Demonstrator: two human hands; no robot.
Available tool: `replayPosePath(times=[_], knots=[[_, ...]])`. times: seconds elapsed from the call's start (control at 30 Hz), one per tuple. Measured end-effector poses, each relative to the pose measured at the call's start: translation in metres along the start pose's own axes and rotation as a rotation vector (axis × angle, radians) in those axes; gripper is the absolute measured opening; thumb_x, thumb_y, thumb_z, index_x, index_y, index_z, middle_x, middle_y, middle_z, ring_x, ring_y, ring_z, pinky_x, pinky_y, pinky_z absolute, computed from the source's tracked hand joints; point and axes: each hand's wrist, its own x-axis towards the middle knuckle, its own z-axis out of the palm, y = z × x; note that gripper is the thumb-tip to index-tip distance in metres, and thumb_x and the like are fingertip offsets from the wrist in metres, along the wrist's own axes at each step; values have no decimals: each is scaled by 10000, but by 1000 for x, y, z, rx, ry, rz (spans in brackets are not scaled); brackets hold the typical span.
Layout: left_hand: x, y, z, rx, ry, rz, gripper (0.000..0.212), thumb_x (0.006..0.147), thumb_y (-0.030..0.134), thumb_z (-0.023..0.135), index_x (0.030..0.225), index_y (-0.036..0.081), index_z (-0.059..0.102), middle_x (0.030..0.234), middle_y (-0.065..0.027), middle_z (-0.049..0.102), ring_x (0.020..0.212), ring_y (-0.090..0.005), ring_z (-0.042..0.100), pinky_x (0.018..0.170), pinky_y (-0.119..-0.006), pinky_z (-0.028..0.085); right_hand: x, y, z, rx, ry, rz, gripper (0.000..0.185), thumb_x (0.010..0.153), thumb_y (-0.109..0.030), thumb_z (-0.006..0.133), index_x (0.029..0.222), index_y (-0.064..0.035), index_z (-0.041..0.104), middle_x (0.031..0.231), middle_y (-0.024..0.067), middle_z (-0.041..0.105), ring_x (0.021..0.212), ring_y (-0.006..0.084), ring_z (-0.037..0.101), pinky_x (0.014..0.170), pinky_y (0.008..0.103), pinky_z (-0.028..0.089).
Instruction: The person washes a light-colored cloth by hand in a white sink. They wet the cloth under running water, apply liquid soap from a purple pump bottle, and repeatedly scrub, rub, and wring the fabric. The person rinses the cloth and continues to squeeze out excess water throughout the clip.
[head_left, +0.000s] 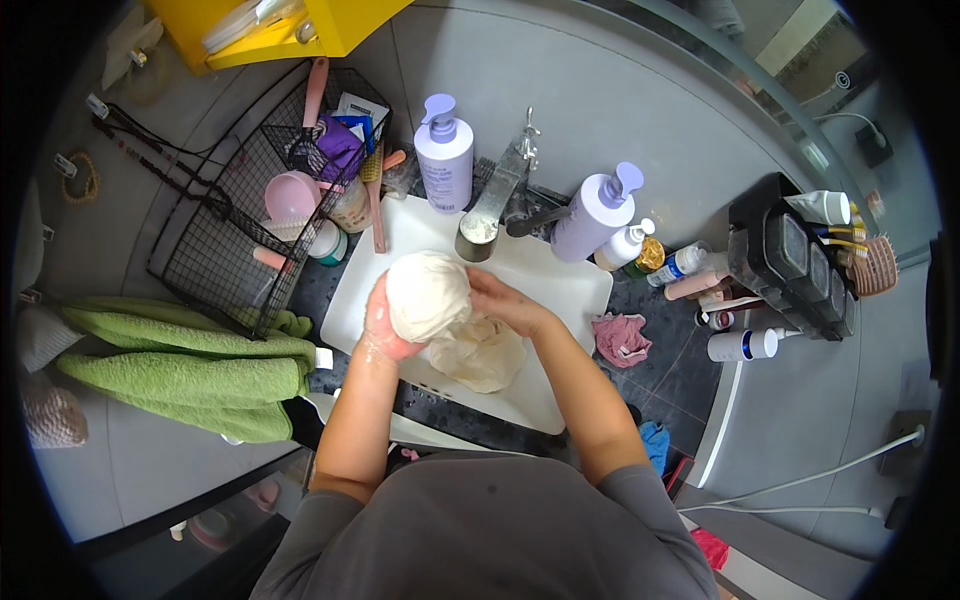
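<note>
A rounded bundle of wet cream cloth (426, 296) lies in my left hand (384, 324), which supports it from the left and below over a white rectangular washbasin (585, 289). My right hand (501, 300) is at the bundle's right side, its fingertips against the cloth and partly hidden by it. More of the cream cloth (480, 356) rests in the basin, below and right of the bundle; whether the two are one piece I cannot tell. Water or suds wet my left wrist. Just beyond the bundle is the metal faucet (491, 210).
Two lilac pump bottles (444, 169) (592, 214) flank the faucet. A black wire basket (217, 262) and green towel (202, 379) are at left. A crumpled pink cloth (621, 339) lies right of the basin, near a black toothbrush holder (795, 259). A yellow shelf (337, 26) juts out above.
</note>
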Motion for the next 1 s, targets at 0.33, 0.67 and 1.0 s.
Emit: replayPosePath(times=[0.33, 0.67, 1.0], knots=[[12, 7, -54, 383, 537, 112, 715, 798, 581, 381, 1388, 190, 281, 1468, -118, 212, 1324, -292, 255, 1006, -572, 256, -22, -47, -14, 268, 322, -135, 231, 877, -185, 563, 1060, -47, 528, 950, 17, 573, 843, 74, 508, 732, 227, 425], [40, -79, -42, 56, 31, 213, 411, 961, 385, 326, 1244, 121, 464, 1118, -40, 573, 1051, -164, 544, 889, -313, 450, 15, -31, 58, -622, 582, -95, 234, 764, -254, 611, 868, -48, 570, 786, 143, 612, 715, 352, 591, 638, 453, 452], [50, -92, -78, -176, -382, 596, 385, 913, 340, 359, 1133, 70, 523, 1055, -77, 590, 975, -192, 562, 906, -334, 452, 13, 8, 85, -686, 415, -341, 209, 750, -262, 625, 842, -82, 575, 696, 117, 602, 725, 302, 598, 661, 419, 465]])
